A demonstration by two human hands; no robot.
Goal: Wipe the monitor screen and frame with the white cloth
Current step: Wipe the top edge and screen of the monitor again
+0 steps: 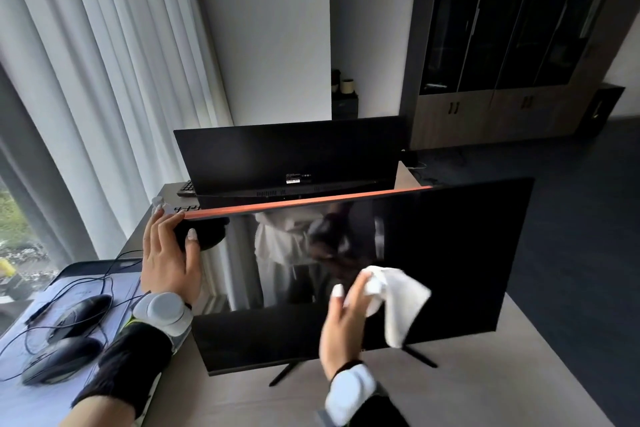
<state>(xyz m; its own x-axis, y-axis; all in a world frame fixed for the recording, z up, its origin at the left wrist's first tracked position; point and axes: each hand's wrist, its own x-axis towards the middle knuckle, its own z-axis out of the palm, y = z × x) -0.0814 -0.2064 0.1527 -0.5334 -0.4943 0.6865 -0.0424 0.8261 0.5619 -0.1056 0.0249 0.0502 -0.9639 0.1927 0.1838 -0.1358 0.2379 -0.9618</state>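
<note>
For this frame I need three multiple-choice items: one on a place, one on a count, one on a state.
1. Where does the left hand grip the near monitor?
A. its top left corner
B. its stand
C. its right edge

2. How many mice lie on the mat at the left?
A. none
B. two
C. four

3. What state is the near monitor's screen in?
A. showing a bright picture
B. cracked across
C. dark, showing only reflections

Answers:
1 A, the fingers wrap over the top left corner.
2 B, one mouse sits beyond the other mouse, both dark.
3 C, the panel is black and mirrors the room, while the right hand holds the cloth in front of it.
</note>
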